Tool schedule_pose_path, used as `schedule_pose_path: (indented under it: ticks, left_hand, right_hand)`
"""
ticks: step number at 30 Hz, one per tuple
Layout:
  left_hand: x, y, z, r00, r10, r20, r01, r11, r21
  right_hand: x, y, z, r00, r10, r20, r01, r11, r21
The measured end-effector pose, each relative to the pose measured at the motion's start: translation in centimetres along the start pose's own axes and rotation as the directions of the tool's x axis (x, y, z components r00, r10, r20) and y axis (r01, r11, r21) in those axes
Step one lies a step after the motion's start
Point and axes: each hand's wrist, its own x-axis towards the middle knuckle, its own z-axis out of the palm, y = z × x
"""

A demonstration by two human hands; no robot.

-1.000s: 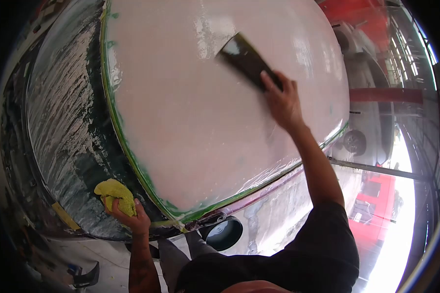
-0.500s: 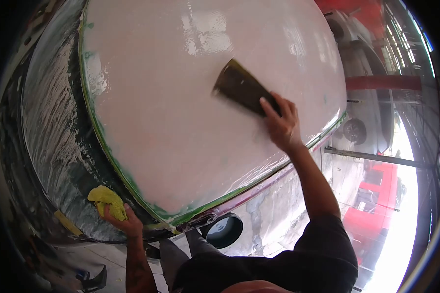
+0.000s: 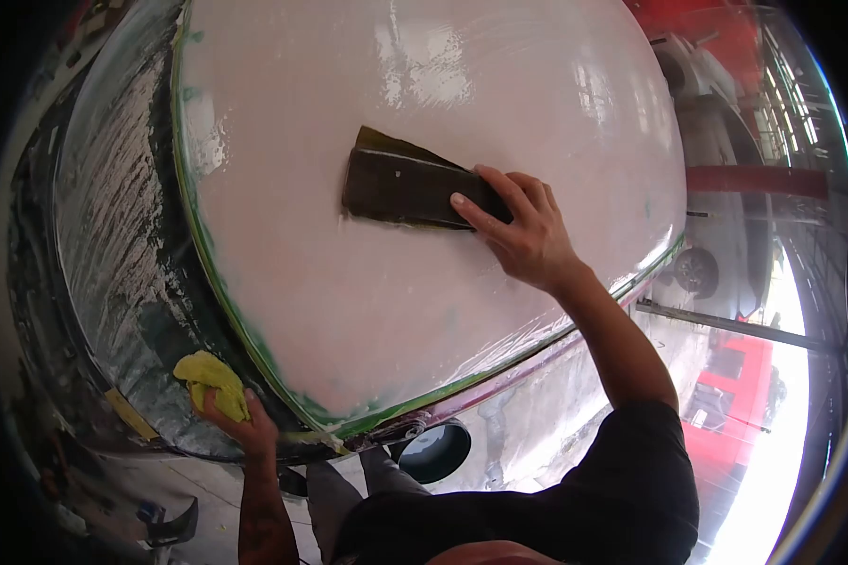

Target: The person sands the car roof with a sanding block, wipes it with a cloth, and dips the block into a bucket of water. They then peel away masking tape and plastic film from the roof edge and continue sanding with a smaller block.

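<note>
My right hand (image 3: 523,226) grips one end of a dark sanding block (image 3: 400,184), which lies on the wet, pale pinkish-white car roof (image 3: 301,273). Thumb and fingers straddle the block's near end; a brownish sheet edge shows along its far side. Lower left, my left hand (image 3: 243,422) is closed around a yellow cloth (image 3: 212,377). That hand is over the wet windshield (image 3: 118,226), by the roof's corner. Green paint patches show along the roof's edge.
On the floor beside my legs stands a dark bucket (image 3: 433,450) with liquid in it. A yellowish strip (image 3: 132,414) lies at the glass's lower edge. Another vehicle (image 3: 716,141) stands at the right, and red framework (image 3: 730,395) shows outside.
The sanding block has moved left and slightly down over the roof and turned more level. My left hand stays in nearly the same place with the cloth. The view has shifted slightly.
</note>
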Motion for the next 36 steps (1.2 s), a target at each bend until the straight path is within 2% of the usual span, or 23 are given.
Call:
schedule_pose_path:
  ticks: [1,4,6,7,8,10,11,12,13,15,16,18,19,20,22,23,25,28,30,31,32,35,36]
  left_hand:
    - [0.0,-0.2,0.1,1.0,-0.007,-0.013,0.007,1.0,-0.027]
    - [-0.4,-0.4,-0.1,0.997,-0.068,0.028,0.07,0.995,-0.065]
    - [-0.6,-0.7,-0.4,0.998,-0.061,0.028,0.062,0.998,-0.023]
    - [-0.7,-0.7,-0.3,0.998,-0.057,0.031,0.056,0.998,0.013]
    - [-0.8,-0.8,0.0,0.998,-0.061,0.016,0.061,0.998,0.015]
    - [-0.9,-1.0,-0.4,0.998,-0.055,0.043,0.053,0.998,0.032]
    - [-0.5,-0.6,-0.4,0.998,-0.058,0.036,0.057,0.998,0.032]
    - [0.1,0.1,-0.2,1.0,-0.003,0.02,0.002,0.999,0.036]
    - [0.3,0.5,-0.3,0.999,0.052,0.013,-0.053,0.998,0.041]
    - [-0.2,0.0,-0.2,1.0,0.018,0.017,-0.019,0.999,0.038]
    - [0.0,-0.2,-0.2,1.0,-0.008,0.023,0.007,0.999,0.039]
    - [0.2,0.0,-0.3,1.0,-0.001,0.019,0.001,0.999,0.033]
    - [0.1,0.0,-0.2,1.0,-0.001,0.015,0.001,1.0,0.025]
    - [0.1,0.0,-0.1,1.0,-0.006,0.008,0.005,1.0,0.031]
    - [-0.1,-0.2,-0.2,1.0,0.011,0.016,-0.012,1.0,0.029]
    - [0.1,-0.1,-0.4,1.0,0.01,0.005,-0.011,0.999,0.038]
    - [0.5,0.7,-0.5,0.999,0.025,0.033,-0.026,0.999,0.041]
    - [0.7,0.8,-0.2,0.999,0.039,0.016,-0.04,0.998,0.056]
    - [0.8,0.9,-0.4,0.998,0.059,0.012,-0.059,0.997,0.053]
    - [0.7,0.9,-0.4,0.998,0.06,0.012,-0.061,0.997,0.053]
    - [0.8,0.9,-0.3,0.999,0.042,0.007,-0.043,0.998,0.046]
    - [0.6,0.9,0.0,0.999,0.033,-0.004,-0.033,0.999,0.025]
    - [0.8,0.7,-0.1,0.999,0.044,-0.007,-0.044,0.999,0.011]
  right_hand:
    - [0.4,2.2,0.0,0.999,-0.045,0.007,0.045,0.999,0.001]
    - [5.3,12.6,1.9,0.976,0.127,-0.177,-0.152,0.979,-0.137]
    - [8.7,23.8,4.5,0.908,0.349,-0.233,-0.394,0.9,-0.188]
    - [10.7,28.2,5.3,0.806,0.579,-0.126,-0.59,0.764,-0.262]
    - [12.6,30.1,6.0,0.739,0.659,-0.136,-0.665,0.684,-0.3]
    - [14.9,24.1,5.5,0.752,0.637,-0.168,-0.657,0.705,-0.266]
    - [16.2,20.1,5.2,0.766,0.607,-0.214,-0.643,0.728,-0.237]
    - [16.3,16.8,5.2,0.85,0.506,-0.15,-0.528,0.816,-0.236]
    - [15.3,11.5,4.8,0.926,0.342,-0.162,-0.363,0.923,-0.13]
    - [12.8,3.0,3.6,0.986,0.05,-0.161,-0.06,0.996,-0.062]
    - [12.8,2.8,3.1,0.985,0.047,-0.168,-0.058,0.996,-0.062]
    - [12.4,3.3,2.5,0.981,-0.149,-0.125,0.141,0.988,-0.068]
    - [13.2,5.1,2.6,0.981,-0.151,-0.122,0.139,0.985,-0.1]
    - [14.5,8.1,3.6,0.985,-0.06,-0.164,0.039,0.991,-0.127]
    - [17.7,18.0,4.9,0.946,0.292,-0.139,-0.32,0.91,-0.263]
    - [19.5,22.3,4.7,0.812,0.584,-0.009,-0.547,0.755,-0.361]
    - [21.8,25.4,4.6,0.707,0.706,-0.044,-0.677,0.657,-0.332]
    - [24.6,20.0,5.2,0.643,0.761,-0.082,-0.733,0.581,-0.353]
    - [25.7,19.1,7.4,0.851,0.521,-0.065,-0.512,0.798,-0.317]
    - [26.2,13.0,5.7,0.883,0.465,-0.055,-0.46,0.838,-0.295]
    - [26.3,9.7,5.9,0.95,0.307,-0.056,-0.309,0.899,-0.311]
    - [24.5,0.2,5.9,0.989,-0.12,-0.089,0.105,0.982,-0.154]
    - [24.0,0.7,5.5,0.984,-0.153,-0.086,0.137,0.976,-0.171]
